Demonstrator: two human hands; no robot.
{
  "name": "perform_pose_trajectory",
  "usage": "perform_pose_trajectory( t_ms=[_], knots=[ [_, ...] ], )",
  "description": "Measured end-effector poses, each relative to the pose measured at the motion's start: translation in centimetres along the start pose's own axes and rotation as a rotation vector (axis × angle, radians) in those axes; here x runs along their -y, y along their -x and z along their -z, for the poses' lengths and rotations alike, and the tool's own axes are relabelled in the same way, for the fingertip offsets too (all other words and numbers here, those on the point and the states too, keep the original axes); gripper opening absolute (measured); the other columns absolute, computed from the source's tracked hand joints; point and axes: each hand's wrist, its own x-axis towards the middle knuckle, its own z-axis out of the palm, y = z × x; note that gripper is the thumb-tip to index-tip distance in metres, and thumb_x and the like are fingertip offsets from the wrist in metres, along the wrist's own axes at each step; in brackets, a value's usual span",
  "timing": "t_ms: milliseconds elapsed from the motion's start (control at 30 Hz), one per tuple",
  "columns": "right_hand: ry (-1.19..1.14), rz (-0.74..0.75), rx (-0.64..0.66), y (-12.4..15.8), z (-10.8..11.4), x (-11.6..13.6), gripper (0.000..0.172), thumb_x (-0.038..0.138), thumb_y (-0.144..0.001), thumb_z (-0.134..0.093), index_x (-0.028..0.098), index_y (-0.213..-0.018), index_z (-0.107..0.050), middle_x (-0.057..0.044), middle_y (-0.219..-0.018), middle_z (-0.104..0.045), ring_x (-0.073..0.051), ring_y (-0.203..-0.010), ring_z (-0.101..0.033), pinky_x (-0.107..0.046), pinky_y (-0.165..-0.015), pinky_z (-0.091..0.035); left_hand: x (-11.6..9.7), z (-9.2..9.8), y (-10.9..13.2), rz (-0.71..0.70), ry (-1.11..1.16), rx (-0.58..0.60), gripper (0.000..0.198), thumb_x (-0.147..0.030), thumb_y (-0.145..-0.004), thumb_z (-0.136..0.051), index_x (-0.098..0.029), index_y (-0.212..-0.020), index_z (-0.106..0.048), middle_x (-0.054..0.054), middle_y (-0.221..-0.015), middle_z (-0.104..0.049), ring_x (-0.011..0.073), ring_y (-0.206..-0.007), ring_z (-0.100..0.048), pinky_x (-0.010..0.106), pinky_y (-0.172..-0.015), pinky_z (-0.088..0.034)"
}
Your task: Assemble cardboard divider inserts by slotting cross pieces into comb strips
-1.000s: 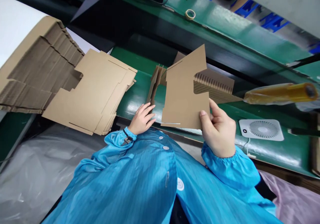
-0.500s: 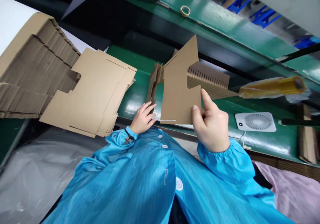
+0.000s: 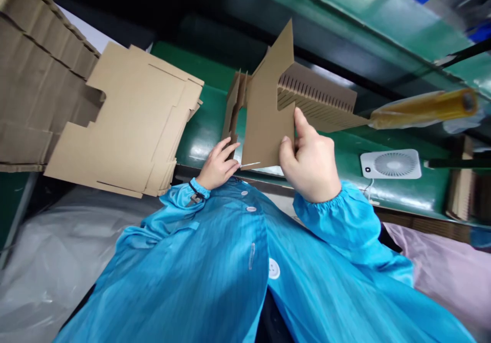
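My right hand [image 3: 310, 161] pinches the near right edge of a flat cardboard sheet [image 3: 264, 108] between thumb and fingers. The brown sheet is tilted up, has a square notch in its right side, and a white slit or strip shows at its near corner. My left hand [image 3: 219, 164] lies with its fingers spread against the near end of upright cardboard partitions [image 3: 235, 105], just left of the sheet. Behind and right of the sheet stands a slotted cardboard piece [image 3: 318, 97] with a row of narrow cuts; the sheet partly hides it.
Notched cardboard sheets [image 3: 130, 123] lie in a stack at left, beside a tall pile of folded cardboard [image 3: 30, 87]. On the green bench [image 3: 414, 195] at right are a white fan [image 3: 391, 164] and a yellow roll in plastic [image 3: 425, 109]. Clear plastic [image 3: 76, 251] lies at lower left.
The view has shifted, so most things sit higher in the picture. My right hand and the cardboard sheet have moved slightly left, closer to my left hand. Both hands keep their pose.
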Motion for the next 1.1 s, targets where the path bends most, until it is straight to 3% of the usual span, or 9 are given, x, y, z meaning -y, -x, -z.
perform_pose_trajectory(
  t_ms=[200, 433, 733, 1100],
  knots=[
    [-0.046, -0.01, 0.085, -0.1, 0.7, 0.3, 0.071, 0.027, -0.082, -0.049, 0.005, -0.15, -0.044, -0.005, -0.065, -0.064, -0.021, -0.063, -0.063, -0.035, -0.067, -0.052, 0.4, 1.0, 0.2, -0.051, 0.054, 0.096, 0.018, -0.025, -0.092, -0.056, -0.017, -0.089, -0.071, 0.013, -0.148, -0.048, 0.036, -0.146, -0.03, 0.062, -0.115, -0.036],
    [-0.063, 0.019, 0.074, 0.3, 0.1, 1.0, 0.071, 0.024, -0.081, -0.047, 0.007, -0.15, -0.044, -0.003, -0.062, -0.064, -0.019, -0.055, -0.059, -0.033, -0.061, -0.05, 0.3, 0.7, 0.2, -0.066, 0.026, 0.068, 0.017, -0.016, -0.092, -0.051, -0.016, -0.088, -0.068, 0.014, -0.146, -0.05, 0.0343, -0.147, -0.029, 0.061, -0.114, -0.039],
    [-0.122, -0.001, 0.135, 1.4, -2.7, 1.8, 0.073, 0.025, -0.085, -0.043, 0.005, -0.154, -0.034, -0.001, -0.057, -0.062, -0.017, -0.052, -0.056, -0.031, -0.059, -0.049, 0.1, 0.9, 0.2, -0.055, 0.032, 0.077, 0.011, -0.013, -0.088, -0.054, -0.016, -0.09, -0.065, 0.014, -0.147, -0.05, 0.0339, -0.147, -0.03, 0.06, -0.114, -0.039],
    [-0.162, 0.001, 0.152, 0.8, -2.6, 2.4, 0.072, 0.024, -0.085, -0.043, 0.007, -0.154, -0.035, 0.001, -0.056, -0.06, -0.016, -0.05, -0.054, -0.031, -0.06, -0.05, 0.0, 0.7, 0.2, -0.051, 0.026, 0.079, 0.014, -0.014, -0.089, -0.052, -0.016, -0.09, -0.065, 0.014, -0.147, -0.05, 0.0328, -0.148, -0.028, 0.061, -0.114, -0.039]
  ],
)
